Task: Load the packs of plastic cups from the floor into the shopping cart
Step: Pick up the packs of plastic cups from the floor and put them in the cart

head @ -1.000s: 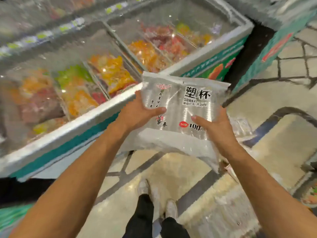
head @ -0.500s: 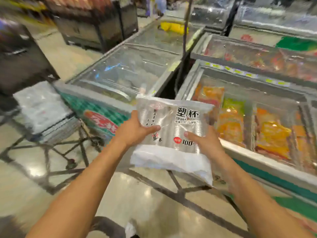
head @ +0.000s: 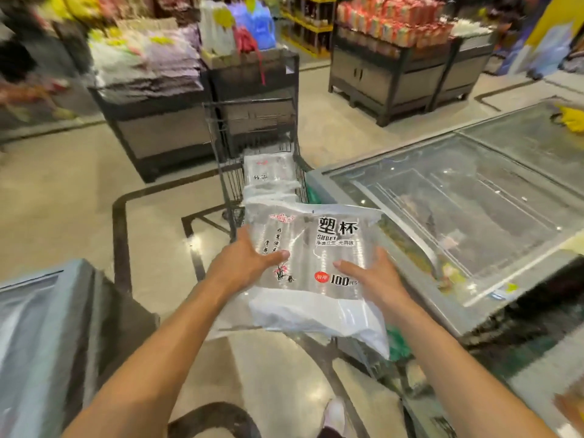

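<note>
I hold the pack of plastic cups [head: 319, 263] flat between both hands, printed face up, because the bag is wide and slack and would fold if I carried it by one edge. My left hand [head: 245, 265] clamps its left side, thumb pressed on top and the other fingers underneath where I cannot see them; my right hand [head: 373, 279] grips the right side the same way, thumb lying across the print. The loose white end of the bag hangs toward me at 6 o'clock, so the weight sits in the far half, over my fingers. The shopping cart [head: 252, 147] stands at 12 o'clock, just beyond the pack, its near end partly hidden by it. Inside lies at least one loaded pack [head: 268, 172], flat and lengthwise, perhaps on others, though blur makes the count unsure. I judge that keeping my pack level lets it slide onto that pile without snagging the wire sides. A glass-topped freezer [head: 474, 200] runs along at 3 o'clock, close to my right forearm, so I keep the load centred.
</note>
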### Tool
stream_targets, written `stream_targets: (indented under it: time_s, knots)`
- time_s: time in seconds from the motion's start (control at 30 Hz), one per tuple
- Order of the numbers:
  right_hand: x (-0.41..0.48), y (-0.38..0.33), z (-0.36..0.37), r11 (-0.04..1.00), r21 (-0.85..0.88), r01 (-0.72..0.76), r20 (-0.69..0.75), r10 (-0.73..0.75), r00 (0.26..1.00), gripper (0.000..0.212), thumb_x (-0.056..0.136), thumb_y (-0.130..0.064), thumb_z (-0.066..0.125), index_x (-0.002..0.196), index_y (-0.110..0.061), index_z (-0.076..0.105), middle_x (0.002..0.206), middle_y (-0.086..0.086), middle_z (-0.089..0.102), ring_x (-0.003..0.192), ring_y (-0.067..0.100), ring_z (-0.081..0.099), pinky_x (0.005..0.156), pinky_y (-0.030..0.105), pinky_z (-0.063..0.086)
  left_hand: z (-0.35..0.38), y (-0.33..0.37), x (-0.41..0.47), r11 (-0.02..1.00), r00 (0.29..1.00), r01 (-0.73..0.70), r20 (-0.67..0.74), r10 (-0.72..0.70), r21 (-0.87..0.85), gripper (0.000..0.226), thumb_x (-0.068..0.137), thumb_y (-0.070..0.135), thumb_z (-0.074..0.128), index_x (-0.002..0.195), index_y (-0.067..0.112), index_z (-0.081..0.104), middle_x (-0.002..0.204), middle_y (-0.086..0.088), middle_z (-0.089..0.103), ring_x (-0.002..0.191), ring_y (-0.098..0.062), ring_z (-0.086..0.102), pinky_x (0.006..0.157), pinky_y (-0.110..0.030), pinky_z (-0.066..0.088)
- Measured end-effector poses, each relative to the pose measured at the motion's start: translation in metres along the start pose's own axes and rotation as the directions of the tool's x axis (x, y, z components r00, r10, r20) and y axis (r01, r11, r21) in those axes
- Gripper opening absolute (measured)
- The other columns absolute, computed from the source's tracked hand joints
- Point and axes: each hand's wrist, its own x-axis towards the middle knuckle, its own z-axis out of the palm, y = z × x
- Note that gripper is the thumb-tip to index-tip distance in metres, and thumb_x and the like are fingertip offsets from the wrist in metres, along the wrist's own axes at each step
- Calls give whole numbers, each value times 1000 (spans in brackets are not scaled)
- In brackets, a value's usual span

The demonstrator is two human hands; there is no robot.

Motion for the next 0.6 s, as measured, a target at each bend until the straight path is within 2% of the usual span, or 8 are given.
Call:
stream_targets:
  time_s: [0.07, 0.13, 0.2, 0.27, 0.37, 0.47, 0.53, 0.6]
  knots:
    - [50, -5, 14, 999, -27, -27, 23, 27, 999, 104, 53, -70, 98, 139, -32, 54, 133, -14, 69, 119, 14, 69, 108, 49, 52, -7, -10, 38, 999, 999, 34, -26, -35, -33, 114, 76, 82, 77, 164, 32, 24, 160, -6, 54, 132, -34, 62, 106, -50, 54]
    - [106, -4, 25, 999, -34, -12, 69, 14, 998, 113, 43, -76, 97, 138, -35, 54, 131, -10, 72, 116, 17, 72, 105, 53, 56, -14, -17, 78, 996, 996, 70, -56, -74, -62, 119, 69, 88, 75, 163, 34, 26, 159, -6, 54, 131, -33, 63, 105, -51, 56]
    - [155, -18, 38, 999, -48, -15, 115, 20, 993, 114, 46, -76, 97, 141, -33, 52, 132, -9, 71, 118, 17, 71, 105, 52, 56, -20, -19, 117, 990, 991, 101, -80, -109, -94, 119, 68, 90, 74, 163, 37, 27, 160, -3, 53, 124, -28, 67, 105, -46, 54]
    - [197, -43, 48, 997, -68, -22, 152, 32, 988, 103, 56, -68, 97, 140, -30, 50, 131, -10, 70, 117, 15, 69, 106, 48, 54, -25, -18, 157, 982, 985, 127, -100, -142, -141, 116, 70, 86, 76, 163, 38, 27, 158, 1, 54, 114, -21, 70, 103, -42, 52]
    - [272, -56, 65, 996, -93, -13, 218, 33, 975, 75, 76, -46, 94, 131, -34, 44, 122, -17, 63, 110, 7, 63, 99, 38, 48, -30, -22, 227, 963, 972, 174, -118, -201, -206, 114, 72, 81, 80, 162, 31, 30, 152, 1, 59, 127, -27, 65, 106, -44, 52]
    - [352, -59, 89, 992, -129, 13, 244, 19, 969, 75, 78, -42, 94, 131, -35, 42, 123, -15, 61, 112, 12, 62, 95, 35, 47, -29, -33, 301, 951, 964, 198, -131, -233, -236, 106, 78, 72, 83, 159, 27, 32, 138, 2, 64, 114, -25, 67, 94, -40, 55]
    - [405, -51, 109, 992, -127, 17, 243, 14, 970, 73, 80, -38, 93, 131, -34, 41, 120, -19, 62, 103, 0, 61, 85, 27, 48, -25, -48, 353, 949, 960, 208, -137, -245, -238, 101, 80, 68, 84, 156, 24, 34, 133, 5, 62, 106, -21, 65, 84, -36, 53]
    - [454, -36, 131, 988, -154, 20, 231, 16, 973, 75, 79, -39, 94, 135, -31, 44, 118, -21, 62, 103, -1, 62, 86, 27, 47, -15, -69, 405, 949, 957, 221, -138, -256, -227, 103, 79, 70, 84, 157, 25, 34, 141, 3, 60, 116, -25, 65, 94, -41, 54]
